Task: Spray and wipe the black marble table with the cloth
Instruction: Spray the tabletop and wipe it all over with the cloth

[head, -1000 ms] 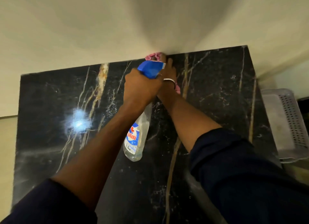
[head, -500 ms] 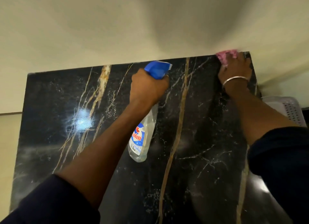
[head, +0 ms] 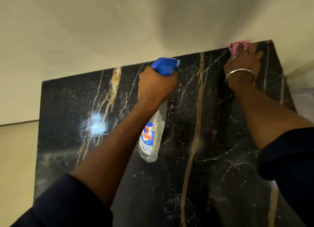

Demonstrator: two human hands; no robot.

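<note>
The black marble table fills the lower part of the view, its far edge against a cream wall. Gold and white veins run across the top, and a bright glare spot sits on the table's left part.

The left hand is wrapped tight around the neck of a spray bottle, held above the table's middle. The blue trigger head points toward the wall, and the clear body (red and blue label, a little liquid at the bottom) hangs down toward the near edge.

The right hand presses a pink cloth onto the table at its far right corner, right at the wall. The fingers lie over the cloth, bunching it beneath them; only its far part shows. A silver bangle circles that wrist. Both forearms are bare, with dark sleeves pushed up.
</note>
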